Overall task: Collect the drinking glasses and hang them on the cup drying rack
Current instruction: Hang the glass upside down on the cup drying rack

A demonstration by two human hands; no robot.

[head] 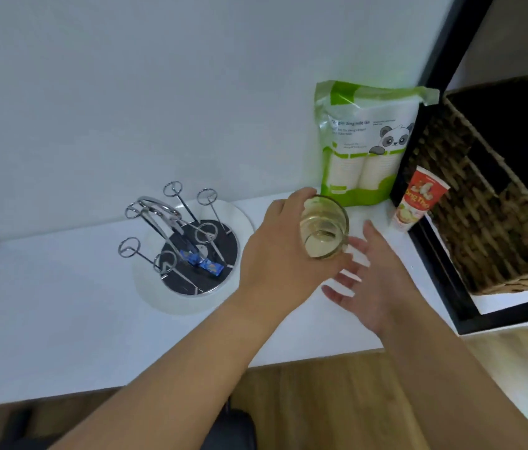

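Observation:
A clear drinking glass [324, 227] with a yellowish tint is held above the white counter, its mouth turned toward me. My left hand [277, 251] is shut on the glass from its left side. My right hand [366, 274] is just right of and below the glass, fingers spread, holding nothing. The chrome cup drying rack [178, 235] stands to the left on a round dark base over a white plate [240, 216]. Its several ringed prongs carry no glasses. A small blue wrapper [205, 263] lies on the base.
A green and white pouch with a panda [364, 141] leans on the wall behind the glass. A red paper cup [418, 198] stands beside a woven basket [489, 222] in a black-framed shelf at the right. The counter's front edge [191, 371] borders wood flooring.

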